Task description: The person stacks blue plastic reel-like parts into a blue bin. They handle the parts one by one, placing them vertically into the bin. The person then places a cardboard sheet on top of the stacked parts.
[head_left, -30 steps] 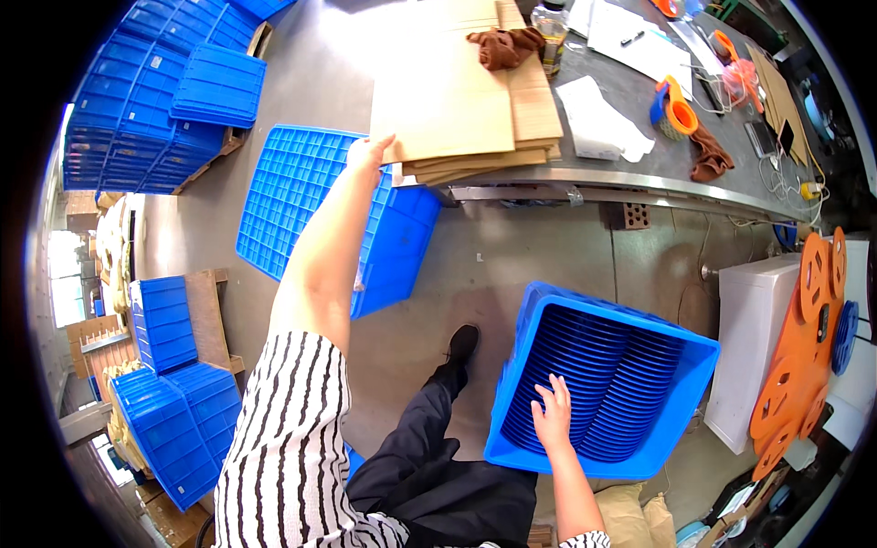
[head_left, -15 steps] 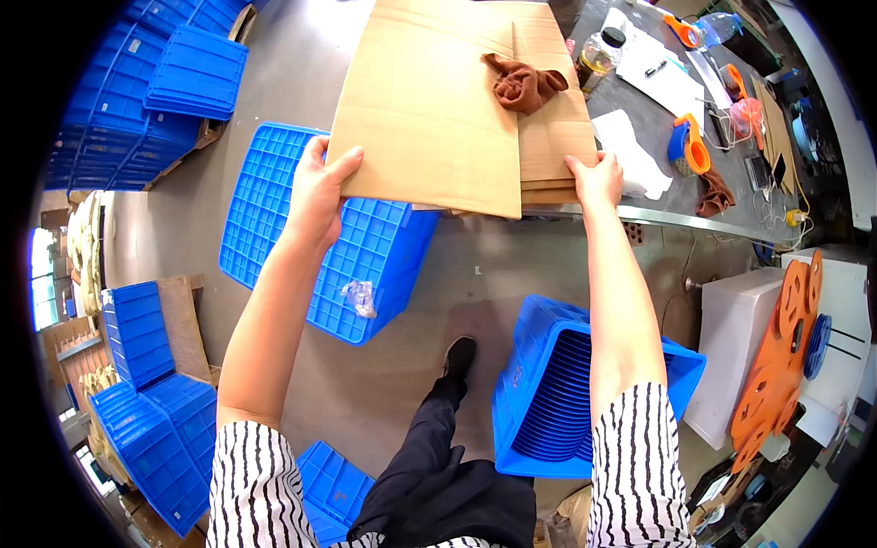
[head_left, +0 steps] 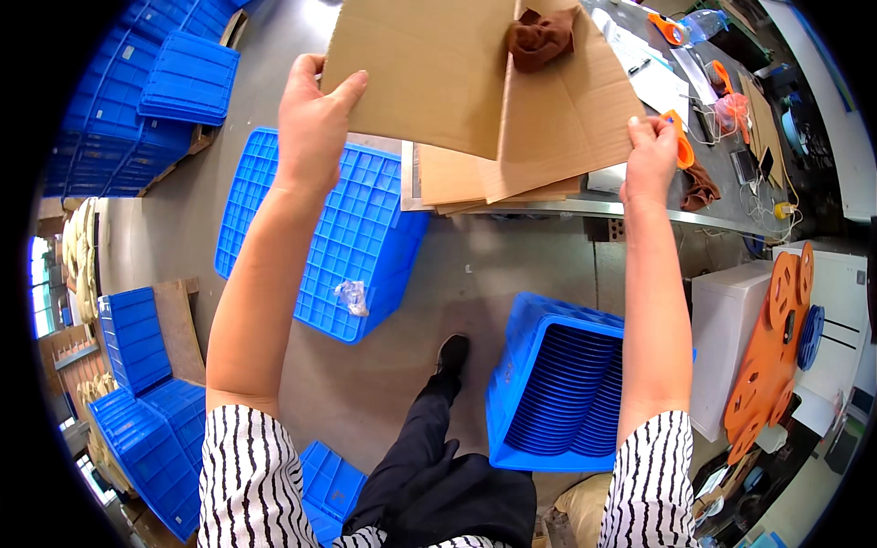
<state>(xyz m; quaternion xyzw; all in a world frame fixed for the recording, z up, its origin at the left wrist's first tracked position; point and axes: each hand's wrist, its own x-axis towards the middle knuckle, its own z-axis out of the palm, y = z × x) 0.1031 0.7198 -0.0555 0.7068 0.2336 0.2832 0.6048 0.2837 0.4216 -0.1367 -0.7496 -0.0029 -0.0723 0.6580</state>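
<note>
A brown cardboard sheet [head_left: 420, 82] is raised over the table edge, its left edge pinched by my left hand [head_left: 315, 119] with the thumb on top. My right hand [head_left: 651, 160] is closed on the right edge of a second cardboard panel [head_left: 571, 119], which tilts against the first. Whether the two panels are joined I cannot tell. A crumpled dark brown cloth [head_left: 544, 38] lies over the upper part of the right panel. Below them, more flat cardboard pieces [head_left: 448, 175] lie on the table's front corner.
On the dark table [head_left: 731, 205] are orange tape dispensers [head_left: 664, 29], a plastic bottle [head_left: 703, 25], papers and cables. A blue crate [head_left: 365, 265] stands at left below the cardboard. Another blue crate [head_left: 512, 384] holds rows of blue discs [head_left: 562, 393]. Blue crates [head_left: 187, 78] are stacked far left.
Both hands have lifted the cardboard up off the pile and moved apart, the right one rightward. The right panel now tilts, the cloth has shifted with it, and the pieces underneath show.
</note>
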